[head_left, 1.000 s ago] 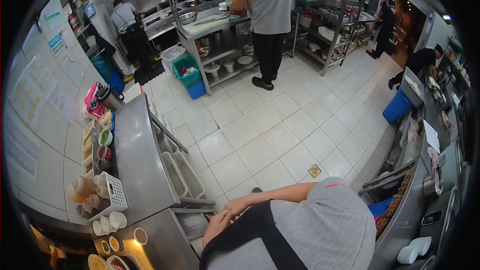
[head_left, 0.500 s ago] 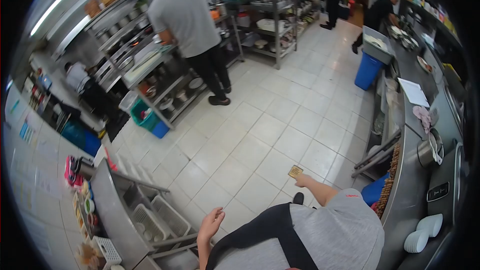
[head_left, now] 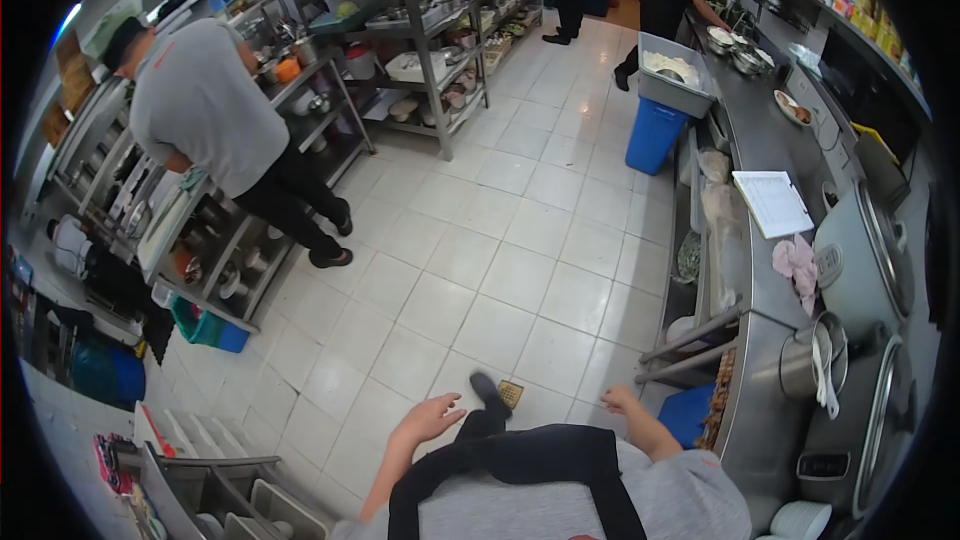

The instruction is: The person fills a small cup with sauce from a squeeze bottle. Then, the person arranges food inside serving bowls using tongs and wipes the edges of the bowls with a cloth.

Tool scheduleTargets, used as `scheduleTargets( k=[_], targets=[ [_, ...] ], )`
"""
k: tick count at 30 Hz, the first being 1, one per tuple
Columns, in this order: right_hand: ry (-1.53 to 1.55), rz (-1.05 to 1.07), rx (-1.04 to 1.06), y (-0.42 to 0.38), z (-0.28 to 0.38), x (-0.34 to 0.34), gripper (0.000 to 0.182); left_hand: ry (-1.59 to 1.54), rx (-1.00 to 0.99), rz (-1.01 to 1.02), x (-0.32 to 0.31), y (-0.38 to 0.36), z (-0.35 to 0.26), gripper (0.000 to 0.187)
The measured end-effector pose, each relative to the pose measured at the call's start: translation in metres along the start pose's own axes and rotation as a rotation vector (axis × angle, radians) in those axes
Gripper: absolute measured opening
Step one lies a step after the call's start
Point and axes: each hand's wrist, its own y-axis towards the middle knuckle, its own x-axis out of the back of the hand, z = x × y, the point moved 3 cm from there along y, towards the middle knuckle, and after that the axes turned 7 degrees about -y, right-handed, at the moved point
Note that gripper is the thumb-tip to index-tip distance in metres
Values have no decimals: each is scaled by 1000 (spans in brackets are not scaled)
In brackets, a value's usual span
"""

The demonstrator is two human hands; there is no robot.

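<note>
Both of my hands hang in front of my body over the white tiled floor (head_left: pixel 465 275). My left hand (head_left: pixel 430 417) has its fingers apart and holds nothing. On the other side, my right hand (head_left: pixel 621 400) has curled fingers, and whether anything is in them is hidden. Between the two, a small brass-coloured drain cover (head_left: pixel 510 395) is set in the floor beside my dark shoe (head_left: pixel 489 390).
A steel counter (head_left: pixel 745 280) on the right carries a clipboard (head_left: pixel 774 203), a pink cloth (head_left: pixel 797 268) and a metal pot (head_left: pixel 808 358). A blue bin (head_left: pixel 655 135) stands beside it. At the left, a person in grey (head_left: pixel 205 105) stands at steel shelving (head_left: pixel 250 295).
The view has swung to the right and forward, bringing the right-hand counter nearer. My right hand is no longer over the drain cover. One shoe is now further forward.
</note>
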Motion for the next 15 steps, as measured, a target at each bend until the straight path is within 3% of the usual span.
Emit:
scheduleTargets(
  k=[5, 8, 11, 15],
  targets=[
    [185, -127, 161, 48, 78, 58, 34, 164, 15, 176, 53, 130, -17, 54],
    [179, -189, 245, 85, 91, 97, 33, 254, -58, 227, 95, 227, -30, 55],
    [29, -216, 74, 81, 104, 155, 31, 368, -214, 188, 146, 327, -75, 55],
    [92, -270, -55, 99, 118, 220, 29, 385, -465, 129, 209, 424, -195, 53]
  ],
)
